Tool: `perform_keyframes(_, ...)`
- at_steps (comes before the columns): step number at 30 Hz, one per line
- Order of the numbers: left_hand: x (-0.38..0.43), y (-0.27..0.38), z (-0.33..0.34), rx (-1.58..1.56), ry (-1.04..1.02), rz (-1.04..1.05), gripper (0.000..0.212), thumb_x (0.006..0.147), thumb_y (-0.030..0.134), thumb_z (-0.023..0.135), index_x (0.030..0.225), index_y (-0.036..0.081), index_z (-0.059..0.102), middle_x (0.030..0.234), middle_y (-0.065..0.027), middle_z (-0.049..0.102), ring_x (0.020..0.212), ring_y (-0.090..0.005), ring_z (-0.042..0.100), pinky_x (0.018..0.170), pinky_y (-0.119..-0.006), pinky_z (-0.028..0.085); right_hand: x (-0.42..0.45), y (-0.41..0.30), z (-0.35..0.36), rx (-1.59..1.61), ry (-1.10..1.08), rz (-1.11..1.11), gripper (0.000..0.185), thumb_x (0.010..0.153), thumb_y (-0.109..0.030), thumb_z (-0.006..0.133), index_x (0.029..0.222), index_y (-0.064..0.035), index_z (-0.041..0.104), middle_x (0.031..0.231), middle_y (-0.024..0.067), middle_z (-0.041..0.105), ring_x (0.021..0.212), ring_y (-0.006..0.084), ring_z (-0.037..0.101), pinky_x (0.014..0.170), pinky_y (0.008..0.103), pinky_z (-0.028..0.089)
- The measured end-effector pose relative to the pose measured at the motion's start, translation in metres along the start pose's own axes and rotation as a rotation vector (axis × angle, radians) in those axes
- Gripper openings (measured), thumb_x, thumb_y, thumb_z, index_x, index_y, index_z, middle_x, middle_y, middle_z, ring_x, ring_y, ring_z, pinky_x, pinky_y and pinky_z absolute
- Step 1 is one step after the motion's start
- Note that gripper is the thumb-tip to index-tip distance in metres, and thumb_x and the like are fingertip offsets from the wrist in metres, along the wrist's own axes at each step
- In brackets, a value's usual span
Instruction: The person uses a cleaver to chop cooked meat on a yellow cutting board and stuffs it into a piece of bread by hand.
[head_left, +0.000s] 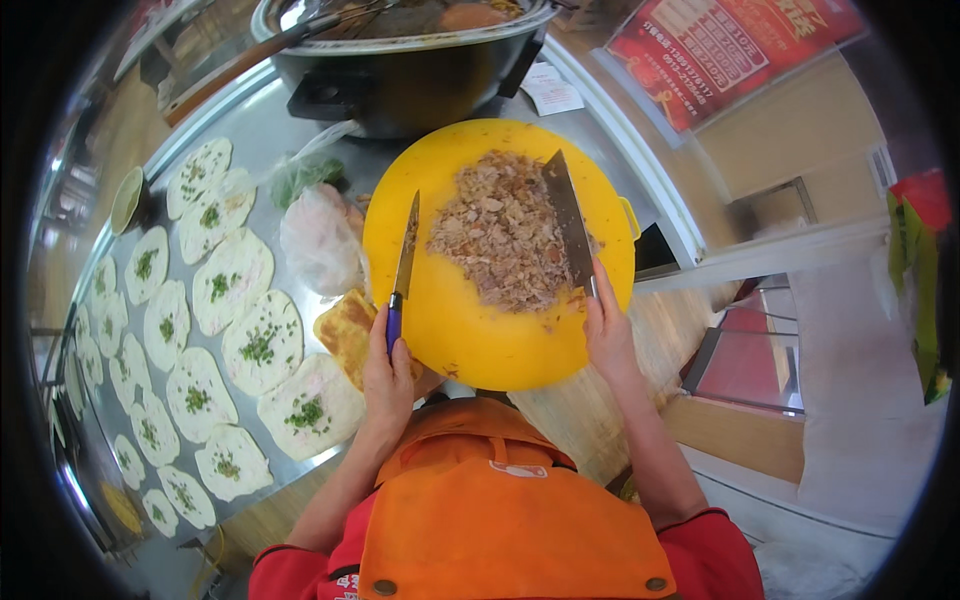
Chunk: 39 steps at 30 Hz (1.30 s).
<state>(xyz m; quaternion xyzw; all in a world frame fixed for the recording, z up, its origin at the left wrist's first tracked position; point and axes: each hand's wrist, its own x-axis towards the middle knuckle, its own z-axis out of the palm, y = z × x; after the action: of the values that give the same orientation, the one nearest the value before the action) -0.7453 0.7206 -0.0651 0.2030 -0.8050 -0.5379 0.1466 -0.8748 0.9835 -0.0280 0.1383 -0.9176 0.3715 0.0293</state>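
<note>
My left hand is closed round the blue handle of a narrow kitchen knife, whose blade points away from me over the left part of a round yellow cutting board. In my right hand is a cleaver, its broad blade along the right edge of a heap of finely chopped meat. The heap lies on the middle and far part of the board. Bits of meat cling to the knife blade. Just left of the board, a browned flatbread lies close to my left hand.
Many flattened dough pieces topped with chopped green onion cover the metal table's left side. A plastic bag and bagged greens lie left of the board. Beyond it stands a large pot with a wooden-handled utensil. A small bowl sits far left.
</note>
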Motion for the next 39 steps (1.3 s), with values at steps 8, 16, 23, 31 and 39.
perform_keyframes(8,0.003,0.0,0.001,-0.016,-0.102,-0.095,0.046,0.093,0.004,0.042,0.139,0.003,0.035,0.115,-0.011,0.054,0.087,-0.0168,0.054,0.078,-0.028,0.045,-0.014,0.003,-0.011,0.07,0.012,0.236,0.05,0.098,-0.014,0.036,0.147,-0.0202,0.027,0.081,0.0044,0.056,0.051,0.0077,0.042,0.047,0.0233,0.038)
perform_keyframes(16,0.004,0.001,0.0,-0.034,-0.07,-0.066,0.047,0.093,0.003,0.043,0.139,0.003,0.034,0.116,-0.016,0.055,0.099,-0.0229,0.056,0.085,-0.03,0.044,-0.024,0.019,-0.014,0.136,0.152,0.139,0.049,0.098,-0.017,0.036,0.146,-0.0231,0.029,0.07,0.0013,0.05,0.046,0.0053,0.034,0.041,0.021,0.031)
perform_keyframes(23,0.002,-0.02,-0.008,-0.033,-0.025,-0.058,0.045,0.093,0.002,0.042,0.137,0.0,0.035,0.121,-0.0169,0.053,0.105,-0.0245,0.055,0.089,-0.031,0.043,-0.035,-0.012,-0.051,0.555,0.032,0.593,0.049,0.099,-0.019,0.034,0.147,-0.0252,0.025,0.063,0.0003,0.044,0.043,0.0079,0.034,0.038,0.0203,0.03)
perform_keyframes(31,0.007,-0.012,-0.007,-0.006,-0.061,-0.042,0.045,0.093,0.001,0.042,0.138,0.0,0.035,0.124,-0.0168,0.052,0.108,-0.0237,0.053,0.091,-0.03,0.041,-0.065,-0.03,0.012,1.015,0.1,0.766,0.05,0.101,-0.022,0.031,0.148,-0.0254,0.017,0.059,-0.0002,0.037,0.039,0.006,0.028,0.033,0.0204,0.026)
perform_keyframes(39,0.007,-0.001,-0.005,-0.023,-0.061,-0.116,0.046,0.093,0.002,0.042,0.138,0.002,0.035,0.117,-0.0153,0.055,0.098,-0.0212,0.056,0.084,-0.029,0.045,-0.036,-0.037,0.024,0.403,0.027,0.185,0.051,0.098,-0.012,0.036,0.147,-0.0206,0.026,0.062,-0.001,0.041,0.047,0.0046,0.035,0.043,0.0177,0.031)
